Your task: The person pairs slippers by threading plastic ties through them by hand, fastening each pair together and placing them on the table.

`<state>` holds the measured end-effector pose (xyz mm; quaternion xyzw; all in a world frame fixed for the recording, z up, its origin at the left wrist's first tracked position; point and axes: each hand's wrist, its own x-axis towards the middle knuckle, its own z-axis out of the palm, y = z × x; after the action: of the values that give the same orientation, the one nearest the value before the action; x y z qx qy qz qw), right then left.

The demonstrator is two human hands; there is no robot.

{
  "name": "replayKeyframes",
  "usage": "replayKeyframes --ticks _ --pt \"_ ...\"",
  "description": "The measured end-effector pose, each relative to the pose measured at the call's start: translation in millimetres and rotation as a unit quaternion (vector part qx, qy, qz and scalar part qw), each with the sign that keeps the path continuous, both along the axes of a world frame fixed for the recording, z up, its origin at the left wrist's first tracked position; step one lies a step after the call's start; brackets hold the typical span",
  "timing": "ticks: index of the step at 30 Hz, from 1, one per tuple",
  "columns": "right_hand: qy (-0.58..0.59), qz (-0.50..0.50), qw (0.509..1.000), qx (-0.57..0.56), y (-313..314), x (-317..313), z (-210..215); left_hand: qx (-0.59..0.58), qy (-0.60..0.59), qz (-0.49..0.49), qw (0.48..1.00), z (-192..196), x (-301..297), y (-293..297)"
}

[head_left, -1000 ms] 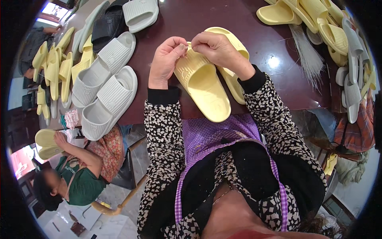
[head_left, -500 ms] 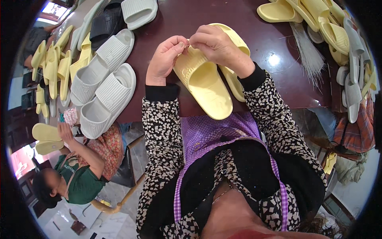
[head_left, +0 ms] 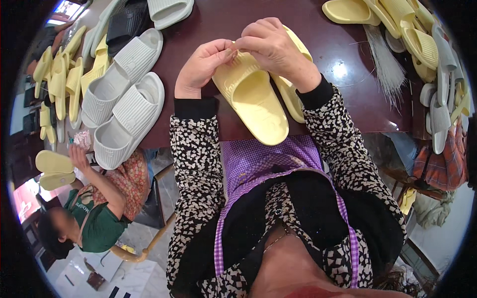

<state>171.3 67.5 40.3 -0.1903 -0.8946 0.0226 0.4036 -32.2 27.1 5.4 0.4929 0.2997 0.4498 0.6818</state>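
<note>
head view: left hand [head_left: 202, 67] and right hand [head_left: 273, 47] pinch the yellow slide sandal [head_left: 251, 99] strap, steadying it on the dark table [head_left: 348, 79].

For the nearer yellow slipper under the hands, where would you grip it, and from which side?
Grip the yellow slipper probably by its bare heel end, coming from the table edge nearest the person. The heel overhangs that edge, while the left hand and right hand crowd the strap.

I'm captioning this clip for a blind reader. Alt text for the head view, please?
Both hands, left hand and right hand, pinch the strap of a pale yellow slipper on a dark table. Grey slippers lie to the left.
</note>
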Motion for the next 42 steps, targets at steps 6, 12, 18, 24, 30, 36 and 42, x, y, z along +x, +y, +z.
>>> replayKeyframes --ticks 6,12,18,24,30,36,42 --pt "0.053 0.010 0.997 -0.046 7 4 -3 0.041 -0.007 -0.010 0.999 -2 1 6" --pt "0.070 0.015 0.994 -0.077 4 3 -2 0.019 0.002 0.049 0.999 4 10 3" --pt "0.096 -0.029 0.990 -0.099 -3 4 5 0.020 -0.017 0.109 0.994 10 17 6" --pt "0.083 -0.056 0.991 -0.091 4 3 0 0.001 -0.027 0.151 0.988 14 25 13" --pt "0.084 -0.064 0.990 -0.089 11 0 -4 0.006 0.013 0.164 0.986 13 27 18" --pt "0.085 -0.079 0.989 -0.095 12 0 -5 0.019 0.018 0.155 0.988 12 29 17" --pt "0.108 -0.083 0.982 -0.133 12 4 -1 0.014 -0.031 0.187 0.982 16 34 16"
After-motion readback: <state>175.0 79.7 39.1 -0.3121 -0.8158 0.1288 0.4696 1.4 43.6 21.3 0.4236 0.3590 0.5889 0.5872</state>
